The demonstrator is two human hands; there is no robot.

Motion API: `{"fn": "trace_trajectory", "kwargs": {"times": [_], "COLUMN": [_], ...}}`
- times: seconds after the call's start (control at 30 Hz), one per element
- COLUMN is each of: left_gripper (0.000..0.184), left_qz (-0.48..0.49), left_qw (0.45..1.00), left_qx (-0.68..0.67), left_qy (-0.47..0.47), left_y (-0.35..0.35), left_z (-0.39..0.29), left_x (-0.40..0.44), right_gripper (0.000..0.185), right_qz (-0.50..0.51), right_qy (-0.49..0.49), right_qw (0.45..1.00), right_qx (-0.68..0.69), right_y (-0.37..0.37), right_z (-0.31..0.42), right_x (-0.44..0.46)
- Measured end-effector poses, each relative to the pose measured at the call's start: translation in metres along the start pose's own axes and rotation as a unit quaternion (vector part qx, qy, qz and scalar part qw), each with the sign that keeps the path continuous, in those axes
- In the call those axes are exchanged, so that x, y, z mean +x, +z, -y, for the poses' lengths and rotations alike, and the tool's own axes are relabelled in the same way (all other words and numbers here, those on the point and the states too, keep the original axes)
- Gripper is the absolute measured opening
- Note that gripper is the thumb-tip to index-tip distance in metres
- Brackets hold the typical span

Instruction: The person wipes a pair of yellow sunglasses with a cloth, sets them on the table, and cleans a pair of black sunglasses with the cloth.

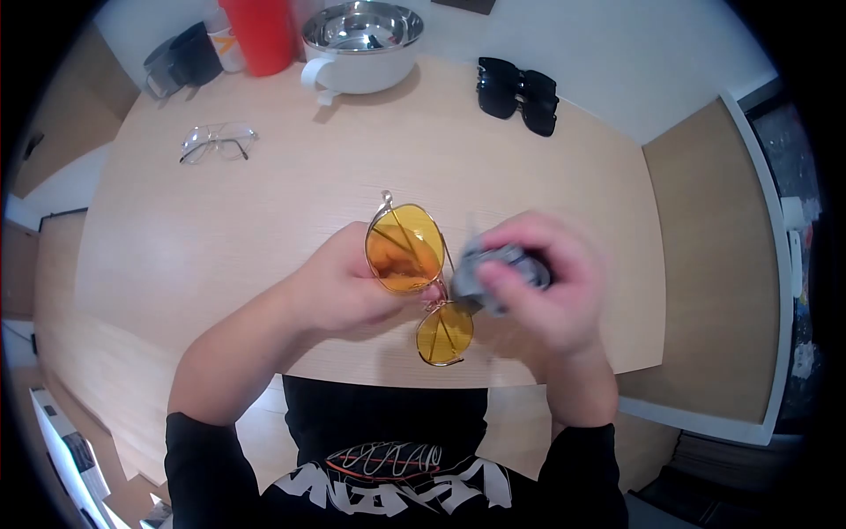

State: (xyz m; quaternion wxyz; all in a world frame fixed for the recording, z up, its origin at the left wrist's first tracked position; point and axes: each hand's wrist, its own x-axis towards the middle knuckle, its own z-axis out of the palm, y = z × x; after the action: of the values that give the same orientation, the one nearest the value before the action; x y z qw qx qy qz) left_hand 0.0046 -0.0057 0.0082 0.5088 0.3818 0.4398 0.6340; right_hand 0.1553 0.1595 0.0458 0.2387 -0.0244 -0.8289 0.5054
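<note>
Yellow-lensed glasses [404, 249] with a thin metal frame are held up over the table near its front edge, tilted with one lens above the other. My left hand [352, 282] is closed on them near the bridge, its fingers partly seen through the upper lens. A bunched grey cloth [498, 273] is gripped in my right hand [551, 278], just right of the glasses and close to the bridge. My right hand is slightly blurred.
On the wooden table [300, 176] lie clear glasses [218, 143] at the left and black sunglasses [518, 95] at the back right. A white bowl [366, 75] with a metal inside, a red container [258, 35] and dark cups [194, 55] stand along the back.
</note>
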Motion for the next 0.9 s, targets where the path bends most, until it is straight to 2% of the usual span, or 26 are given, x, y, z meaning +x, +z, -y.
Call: {"fn": "trace_trajectory", "kwargs": {"times": [0.03, 0.07, 0.17, 0.23, 0.37, 0.47, 0.67, 0.77, 0.9], "left_gripper": [0.007, 0.007, 0.005, 0.004, 0.004, 0.005, 0.007, 0.007, 0.007], "left_qz": [0.0, -0.01, -0.036, -0.044, -0.059, -0.046, -0.04, -0.037, -0.042], "left_qw": [1.0, 1.0, 0.998, 0.995, 0.994, 0.994, 0.994, 0.993, 0.992], "left_qx": [-0.009, -0.016, -0.023, -0.009, -0.027, -0.037, -0.033, -0.036, -0.031], "left_qy": [0.014, 0.005, -0.039, -0.087, -0.093, -0.096, -0.096, -0.105, -0.112], "left_y": [0.002, 0.001, -0.001, -0.003, -0.001, 0.002, -0.003, -0.001, 0.0], "left_z": [0.003, 0.001, -0.005, -0.008, -0.006, -0.004, 0.0, 0.003, 0.004], "left_x": [0.001, 0.0, -0.002, 0.001, 0.004, 0.005, 0.004, 0.006, 0.005], "right_gripper": [0.019, 0.021, 0.023, 0.024, 0.024, 0.022, 0.02, 0.02, 0.019], "right_qz": [0.029, 0.007, 0.03, 0.05, 0.061, 0.025, 0.124, 0.084, 0.105], "right_qy": [-0.066, -0.121, -0.166, -0.169, -0.185, -0.21, -0.156, -0.15, -0.16], "right_qw": [0.993, 0.984, 0.972, 0.967, 0.955, 0.956, 0.968, 0.972, 0.969], "right_qx": [-0.088, -0.133, -0.163, -0.184, -0.222, -0.203, -0.152, -0.159, -0.153], "right_y": [0.006, 0.018, 0.012, 0.009, 0.006, 0.01, -0.001, 0.003, 0.0], "right_z": [0.001, -0.001, -0.004, -0.007, -0.002, -0.006, -0.01, -0.008, -0.009], "right_x": [0.002, 0.0, 0.001, -0.001, 0.0, 0.003, 0.0, 0.0, 0.002]}}
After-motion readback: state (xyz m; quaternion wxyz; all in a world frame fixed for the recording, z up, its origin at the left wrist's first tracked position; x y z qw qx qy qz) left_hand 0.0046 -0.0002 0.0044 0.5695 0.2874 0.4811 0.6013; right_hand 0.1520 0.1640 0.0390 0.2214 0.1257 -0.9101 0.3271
